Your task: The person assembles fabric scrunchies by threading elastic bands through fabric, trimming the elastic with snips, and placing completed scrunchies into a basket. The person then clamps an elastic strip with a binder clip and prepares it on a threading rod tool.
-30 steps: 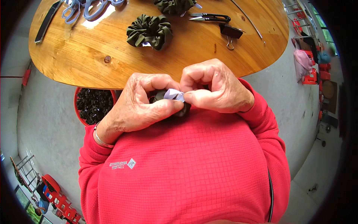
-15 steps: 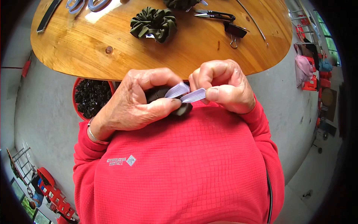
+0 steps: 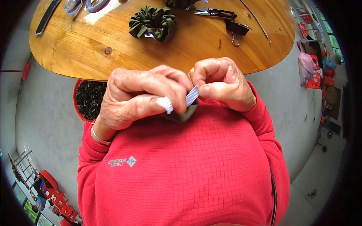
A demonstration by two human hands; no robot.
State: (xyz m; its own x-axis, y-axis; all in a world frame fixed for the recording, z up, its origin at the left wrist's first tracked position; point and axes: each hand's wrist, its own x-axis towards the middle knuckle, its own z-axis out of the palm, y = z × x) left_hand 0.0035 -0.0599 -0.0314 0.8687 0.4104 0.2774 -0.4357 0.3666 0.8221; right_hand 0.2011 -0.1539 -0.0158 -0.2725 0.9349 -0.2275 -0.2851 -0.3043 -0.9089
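My left hand (image 3: 141,94) is closed, pinching one end of a white ribbed elastic band (image 3: 166,104) between thumb and fingers. Opposite it, my right hand (image 3: 226,84) is closed too, its thumb and forefinger on the band's other end (image 3: 192,95). Dark olive fabric (image 3: 184,113) hangs under the fingers, partly covered by my left hand; how the band passes into it is hidden. On the table beyond my hands lies a finished-looking olive scrunchie (image 3: 153,23), with a bit of white showing at its near edge.
The wooden table (image 3: 75,52) holds thread snips (image 3: 217,13), a black binder clip (image 3: 236,28), a thin metal rod (image 3: 255,18), scissors (image 3: 73,5) and another dark scrunchie (image 3: 181,3). Below its edge stands a red basket (image 3: 76,101) of dark fabric pieces. Red stools (image 3: 56,196) stand farther off.
My left hand has turned over the fabric, and its band end now sticks out past the thumb, farther left. The two band ends are wider apart. My right hand has shifted slightly left.
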